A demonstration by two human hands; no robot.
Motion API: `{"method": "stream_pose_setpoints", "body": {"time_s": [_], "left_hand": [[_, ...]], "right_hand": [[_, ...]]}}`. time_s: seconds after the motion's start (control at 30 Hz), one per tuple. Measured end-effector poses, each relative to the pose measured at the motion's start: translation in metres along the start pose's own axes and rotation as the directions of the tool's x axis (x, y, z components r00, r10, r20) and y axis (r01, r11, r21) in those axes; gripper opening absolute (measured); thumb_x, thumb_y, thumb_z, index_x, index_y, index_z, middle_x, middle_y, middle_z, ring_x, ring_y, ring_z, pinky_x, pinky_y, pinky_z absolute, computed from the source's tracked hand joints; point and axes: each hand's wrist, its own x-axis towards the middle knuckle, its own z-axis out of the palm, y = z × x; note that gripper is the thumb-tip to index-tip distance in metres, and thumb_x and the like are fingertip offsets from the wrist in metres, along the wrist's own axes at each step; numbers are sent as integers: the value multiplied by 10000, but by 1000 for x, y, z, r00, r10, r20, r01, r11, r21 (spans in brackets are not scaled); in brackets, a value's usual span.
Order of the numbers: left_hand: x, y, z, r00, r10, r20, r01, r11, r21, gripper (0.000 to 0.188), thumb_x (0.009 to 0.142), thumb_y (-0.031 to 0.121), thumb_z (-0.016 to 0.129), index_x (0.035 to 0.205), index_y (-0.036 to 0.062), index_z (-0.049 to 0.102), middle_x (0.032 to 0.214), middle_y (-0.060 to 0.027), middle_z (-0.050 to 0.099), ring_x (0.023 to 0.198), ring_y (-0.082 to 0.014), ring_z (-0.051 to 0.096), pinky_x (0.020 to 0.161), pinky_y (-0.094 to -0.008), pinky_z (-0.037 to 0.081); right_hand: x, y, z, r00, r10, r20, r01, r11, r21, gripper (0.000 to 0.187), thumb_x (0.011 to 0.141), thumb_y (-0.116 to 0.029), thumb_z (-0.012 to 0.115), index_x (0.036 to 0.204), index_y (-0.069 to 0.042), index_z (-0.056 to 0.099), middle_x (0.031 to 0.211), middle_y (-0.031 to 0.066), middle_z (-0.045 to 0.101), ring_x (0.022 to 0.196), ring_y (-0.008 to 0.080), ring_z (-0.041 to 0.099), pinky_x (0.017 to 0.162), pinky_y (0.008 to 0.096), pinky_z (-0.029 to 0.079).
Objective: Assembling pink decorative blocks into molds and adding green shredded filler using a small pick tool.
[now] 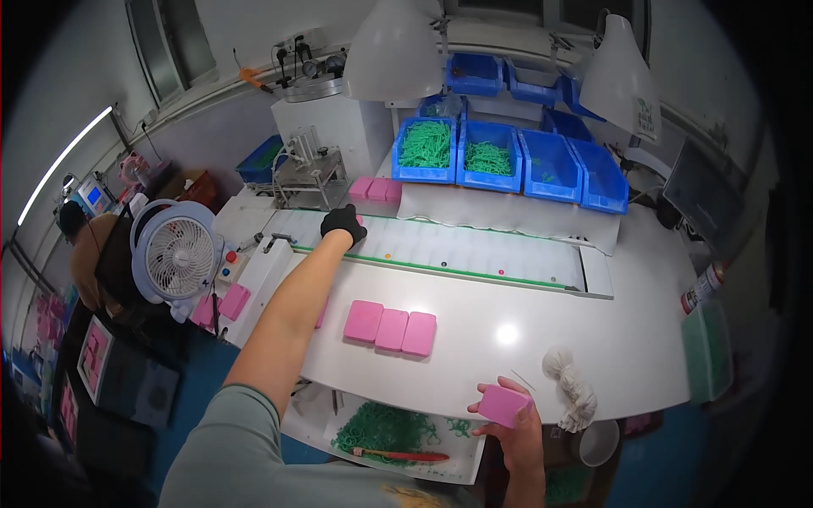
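Observation:
My right hand [517, 432] is at the front edge of the white table, its fingers and thumb around a pink rectangular block [506, 405]. Just beyond its fingertips shows a thin pale sliver [522, 383], too fine to name. Stretched far forward, my left hand [342, 225] wears a black glove and is over the left part of the flat conveyor strip. A bit of a pink block [360, 220] shows at the glove's edge, with the closed fingers against it; the rest is hidden. Three pink blocks [391, 330] lie side by side between my arms.
Beyond the conveyor strip [474, 254] are more pink blocks [375, 190] and blue bins [489, 178], some with green pieces. A fan [176, 254] stands left, a cloth bundle [572, 389] right. Below, an open drawer [457, 470] holds green scraps and a red-handled brush [406, 456].

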Motion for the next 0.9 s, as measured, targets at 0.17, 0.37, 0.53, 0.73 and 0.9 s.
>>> {"method": "stream_pose_setpoints", "body": {"time_s": [0.17,0.37,0.53,0.73,0.9], "left_hand": [[-17,39,-9,969,142,-203,-187,957,-223,632,644,372,701,1175,69,540,1056,-203,646,984,-366,617,840,-437,495],[-57,118,-4,960,275,-53,-280,932,-231,573,639,382,686,1099,66,555,1013,-210,613,954,-366,615,826,-438,497],[-54,112,1,974,226,-31,-228,968,-104,618,683,426,688,1163,79,513,1095,-200,568,1022,-349,598,847,-434,497],[-63,91,-10,980,125,-155,-147,979,-142,672,772,514,621,1213,42,436,1121,-240,528,971,-375,616,828,-453,502],[-110,59,-33,769,139,-624,-445,817,-367,382,845,198,619,1167,40,486,1080,-195,545,955,-331,616,769,-417,507]], "right_hand": [[2,-1,-12,998,-6,-67,9,999,44,656,918,-464,523,1325,28,370,1218,273,514,979,345,625,620,377,596],[11,-5,1,999,-32,15,32,999,9,672,907,-481,535,1319,27,377,1211,274,524,960,344,633,574,347,578],[-3,-3,-13,998,-20,63,21,1000,-19,687,947,-514,443,1333,46,345,1234,282,521,994,335,633,567,308,554],[-2,9,-5,998,29,-51,-24,996,88,870,916,-689,225,1382,42,300,1255,272,515,952,297,637,550,292,537],[-1,9,1,998,44,-40,-34,975,222,744,977,-577,198,1422,14,270,1310,250,476,1012,305,603,711,392,547]]}}
